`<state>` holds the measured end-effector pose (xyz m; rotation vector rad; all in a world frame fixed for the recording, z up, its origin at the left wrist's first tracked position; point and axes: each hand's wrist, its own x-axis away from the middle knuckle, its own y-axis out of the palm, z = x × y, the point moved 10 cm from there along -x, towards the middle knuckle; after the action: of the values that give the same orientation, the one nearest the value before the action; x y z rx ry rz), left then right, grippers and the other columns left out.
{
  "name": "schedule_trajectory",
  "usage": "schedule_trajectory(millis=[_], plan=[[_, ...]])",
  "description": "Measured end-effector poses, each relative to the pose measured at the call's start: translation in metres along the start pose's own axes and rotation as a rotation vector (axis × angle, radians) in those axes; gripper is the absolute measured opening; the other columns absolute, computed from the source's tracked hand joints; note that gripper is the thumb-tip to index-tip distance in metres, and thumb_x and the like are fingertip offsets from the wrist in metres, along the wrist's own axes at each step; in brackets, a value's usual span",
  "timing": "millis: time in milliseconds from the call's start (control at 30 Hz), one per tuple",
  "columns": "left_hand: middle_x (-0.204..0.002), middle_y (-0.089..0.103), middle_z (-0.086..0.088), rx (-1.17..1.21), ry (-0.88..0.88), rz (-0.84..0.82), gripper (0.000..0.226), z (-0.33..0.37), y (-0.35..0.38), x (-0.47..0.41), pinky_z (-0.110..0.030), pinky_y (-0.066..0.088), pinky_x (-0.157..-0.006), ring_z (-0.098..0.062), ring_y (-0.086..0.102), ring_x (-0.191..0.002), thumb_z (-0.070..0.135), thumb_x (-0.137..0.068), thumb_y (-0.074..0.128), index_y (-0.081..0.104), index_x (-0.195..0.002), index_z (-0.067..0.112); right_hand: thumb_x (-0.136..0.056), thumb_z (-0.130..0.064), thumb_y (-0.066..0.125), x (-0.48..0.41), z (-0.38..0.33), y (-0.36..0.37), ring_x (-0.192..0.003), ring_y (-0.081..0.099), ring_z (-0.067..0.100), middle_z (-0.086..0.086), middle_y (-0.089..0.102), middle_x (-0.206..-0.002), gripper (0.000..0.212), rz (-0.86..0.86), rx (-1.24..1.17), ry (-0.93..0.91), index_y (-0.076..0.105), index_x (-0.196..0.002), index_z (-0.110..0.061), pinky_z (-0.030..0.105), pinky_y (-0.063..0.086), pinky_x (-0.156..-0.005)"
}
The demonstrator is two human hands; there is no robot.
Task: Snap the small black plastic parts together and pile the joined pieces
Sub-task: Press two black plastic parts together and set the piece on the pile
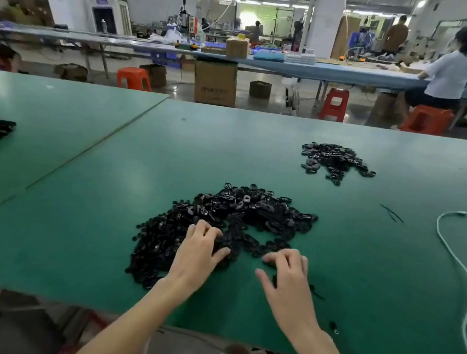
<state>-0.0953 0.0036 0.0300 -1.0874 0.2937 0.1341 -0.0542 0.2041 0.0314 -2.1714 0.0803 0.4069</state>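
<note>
- Head view gives us the broad green matted workbench (69, 213) first. Its near edge runs just below both wrists, so anything flicked toward us could drop to the floor.
- Biggest on it is the sprawling heap of small loose black plastic parts (251, 213), mid-bench and reaching down to the left hand. We judge this to be the unjoined stock.
- Farther back and to the right, well apart, lies a smaller flat pile of black plastic pieces (334, 161), which we take for the joined ones. The 2 piles look alike, so a careless toss could mix finished with unfinished.
- A long white cord (456, 261) snakes down the right side, apart from both piles. A wide reach to the far pile might snag it.
- Our left hand (200, 250) lies on the heap's near edge, fingers bent into the parts, thumb out to the right. We cannot tell whether it has hold of 1.
- Our right hand (286, 278) sits just beside the heap, fingertips curled down to the mat, with something dark showing under the palm. Whether that is gripped we cannot tell.
- 1 stray black part (334, 327) lies alone near the bench edge, beside the right wrist. A forearm sweep could knock it off.
</note>
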Motion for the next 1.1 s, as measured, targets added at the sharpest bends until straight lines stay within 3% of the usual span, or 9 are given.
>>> schedule_trajectory(millis=[67, 200, 433, 633, 733, 833, 933, 1100], plan=[[-0.127, 0.049, 0.001, -0.020, 0.001, -0.019, 0.041, 0.004, 0.007, -0.002, -0.027, 0.045, -0.099, -0.017, 0.042, -0.120, 0.040, -0.100, 0.064, 0.060, -0.132, 0.015, -0.102, -0.033, 0.065, -0.015, -0.006, 0.007, -0.119, 0.037, 0.014, -0.004, 0.044, -0.122, 0.033, -0.002, 0.070, -0.029, 0.061, -0.130, -0.016, 0.027, 0.036, -0.109], [-0.119, 0.056, 0.002, -0.007, 0.000, 0.040, 0.031, 0.002, 0.015, 0.006, -0.026, 0.043, -0.097, -0.017, 0.044, -0.115, 0.033, -0.101, 0.064, 0.067, -0.127, 0.014, -0.106, -0.033, 0.058, -0.039, -0.011, 0.019, -0.130, 0.036, 0.018, -0.004, 0.047, -0.139, 0.040, -0.013, 0.156, -0.028, 0.056, -0.143, -0.021, 0.030, 0.030, -0.115], [-0.109, 0.060, 0.000, 0.092, -0.056, 0.092, 0.012, -0.005, 0.011, 0.005, -0.027, 0.044, -0.086, -0.019, 0.045, -0.111, 0.020, -0.099, 0.068, 0.070, -0.107, 0.011, -0.103, -0.039, 0.060, -0.043, -0.036, 0.062, -0.133, 0.033, 0.015, -0.014, 0.050, -0.140, 0.038, -0.170, 0.122, -0.119, 0.058, -0.140, -0.029, 0.032, 0.027, -0.108], [-0.093, 0.058, 0.010, 0.282, -0.085, 0.135, 0.004, -0.012, 0.000, 0.009, -0.016, 0.041, -0.082, -0.012, 0.051, -0.097, 0.017, -0.095, 0.073, 0.069, -0.098, 0.017, -0.106, -0.042, 0.053, -0.035, -0.032, 0.065, -0.126, 0.043, 0.015, -0.013, 0.055, -0.133, 0.030, -0.086, 0.192, -0.096, 0.062, -0.131, -0.028, 0.031, 0.030, -0.103], [-0.098, 0.061, 0.011, 0.313, -0.063, 0.138, 0.005, -0.011, -0.003, 0.009, -0.012, 0.040, -0.082, -0.010, 0.053, -0.099, 0.017, -0.097, 0.070, 0.070, -0.103, 0.018, -0.107, -0.038, 0.052, -0.034, -0.033, 0.058, -0.120, 0.050, 0.019, -0.008, 0.062, -0.123, 0.025, -0.021, 0.237, -0.103, 0.067, -0.122, -0.024, 0.034, 0.033, -0.100], [-0.107, 0.063, 0.008, 0.289, -0.072, 0.204, 0.014, -0.013, -0.012, 0.011, -0.011, 0.040, -0.086, -0.008, 0.052, -0.106, 0.013, -0.103, 0.061, 0.071, -0.113, 0.016, -0.107, -0.026, 0.056, -0.032, -0.029, 0.043, -0.109, 0.055, 0.021, -0.005, 0.069, -0.110, 0.019, 0.101, 0.129, -0.071, 0.073, -0.112, -0.018, 0.034, 0.034, -0.093], [-0.114, 0.062, 0.001, 0.178, -0.131, 0.317, 0.023, -0.023, -0.024, 0.015, -0.020, 0.041, -0.093, -0.011, 0.047, -0.110, 0.002, -0.104, 0.054, 0.070, -0.119, 0.009, -0.107, -0.019, 0.056, -0.033, -0.011, 0.035, -0.106, 0.051, 0.014, -0.009, 0.067, -0.104, 0.018, 0.151, -0.171, 0.031, 0.073, -0.109, -0.014, 0.030, 0.041, -0.095], [-0.123, 0.058, -0.002, -0.024, -0.176, 0.218, 0.029, -0.038, -0.023, 0.007, -0.027, 0.030, -0.097, -0.019, 0.045, -0.114, 0.001, -0.101, 0.057, 0.067, -0.124, 0.015, -0.106, -0.018, 0.058, -0.033, 0.002, 0.033, -0.092, 0.062, 0.007, -0.011, 0.066, -0.096, 0.016, 0.160, -0.419, 0.133, 0.073, -0.108, -0.012, 0.015, 0.046, -0.084]])
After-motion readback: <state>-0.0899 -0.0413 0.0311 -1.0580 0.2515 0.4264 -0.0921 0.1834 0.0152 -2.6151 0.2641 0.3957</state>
